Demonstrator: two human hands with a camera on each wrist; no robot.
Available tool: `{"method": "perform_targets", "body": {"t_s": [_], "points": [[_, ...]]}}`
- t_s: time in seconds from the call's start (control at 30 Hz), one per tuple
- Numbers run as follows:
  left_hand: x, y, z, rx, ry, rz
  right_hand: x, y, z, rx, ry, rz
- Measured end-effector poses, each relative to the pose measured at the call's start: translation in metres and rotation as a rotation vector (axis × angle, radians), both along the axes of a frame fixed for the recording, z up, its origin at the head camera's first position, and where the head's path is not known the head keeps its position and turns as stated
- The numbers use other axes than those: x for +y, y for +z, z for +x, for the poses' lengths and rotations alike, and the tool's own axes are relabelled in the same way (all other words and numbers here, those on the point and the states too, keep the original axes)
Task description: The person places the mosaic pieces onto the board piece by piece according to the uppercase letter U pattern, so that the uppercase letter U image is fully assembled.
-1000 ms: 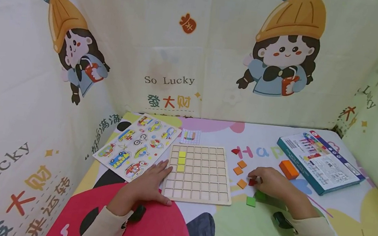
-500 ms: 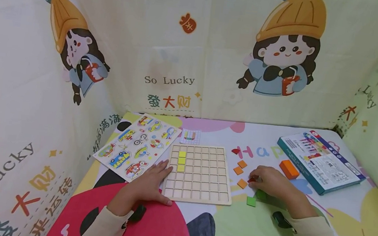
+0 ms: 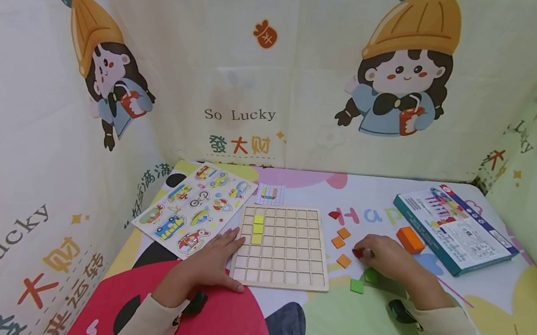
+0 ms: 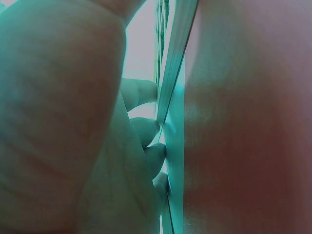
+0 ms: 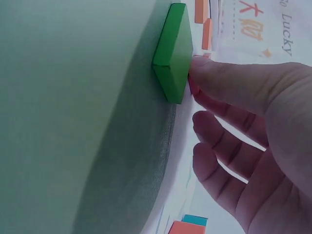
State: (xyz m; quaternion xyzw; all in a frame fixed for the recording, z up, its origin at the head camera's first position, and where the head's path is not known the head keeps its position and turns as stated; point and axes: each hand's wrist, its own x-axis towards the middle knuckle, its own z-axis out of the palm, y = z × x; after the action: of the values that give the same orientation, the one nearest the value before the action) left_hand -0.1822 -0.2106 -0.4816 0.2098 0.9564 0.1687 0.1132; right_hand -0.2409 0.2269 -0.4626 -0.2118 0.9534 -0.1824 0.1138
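Observation:
A wooden grid board [image 3: 283, 252] lies flat mid-table, with several yellow squares [image 3: 258, 229] in one column near its left side. Against the board's left edge rests my left hand [image 3: 208, 263], fingers fairly straight and spread. My right hand [image 3: 382, 258], to the right of the board, pinches a small red piece [image 3: 357, 253] between thumb and index finger. Most of that piece is hidden by the fingers in the right wrist view. Close to this hand lie two green squares, the nearer green square [image 5: 174, 53] standing large in the right wrist view.
Orange squares [image 3: 338, 242] and another red piece [image 3: 334, 215] lie right of the board. Behind it is a small grid pattern card [image 3: 270, 194]. A vehicle picture sheet [image 3: 199, 209] is at left; an orange block [image 3: 410, 240] and a boxed set [image 3: 455, 227] are at right.
The right hand has shifted slightly away from me, and the red piece in it has moved up a little. More of the nearby green square shows. The left hand has stayed put.

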Motion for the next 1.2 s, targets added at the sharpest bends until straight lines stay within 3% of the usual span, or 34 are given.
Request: {"method": "perform_targets", "body": {"t_s": [0.27,0.57,1.0,1.2], "points": [[0.001,0.000,0.000,0.005,0.002,-0.003,-0.001,-0.003,-0.001,0.012,-0.023,0.048],[0.000,-0.001,-0.001,0.007,0.004,0.001,-0.006,0.004,0.003,0.027,-0.023,0.021],[0.001,-0.002,0.001,0.022,-0.005,-0.010,-0.034,0.006,0.006,0.068,0.028,-0.040],[0.000,-0.001,0.002,0.021,-0.007,-0.015,-0.047,0.003,0.004,0.141,0.091,-0.071]]}}
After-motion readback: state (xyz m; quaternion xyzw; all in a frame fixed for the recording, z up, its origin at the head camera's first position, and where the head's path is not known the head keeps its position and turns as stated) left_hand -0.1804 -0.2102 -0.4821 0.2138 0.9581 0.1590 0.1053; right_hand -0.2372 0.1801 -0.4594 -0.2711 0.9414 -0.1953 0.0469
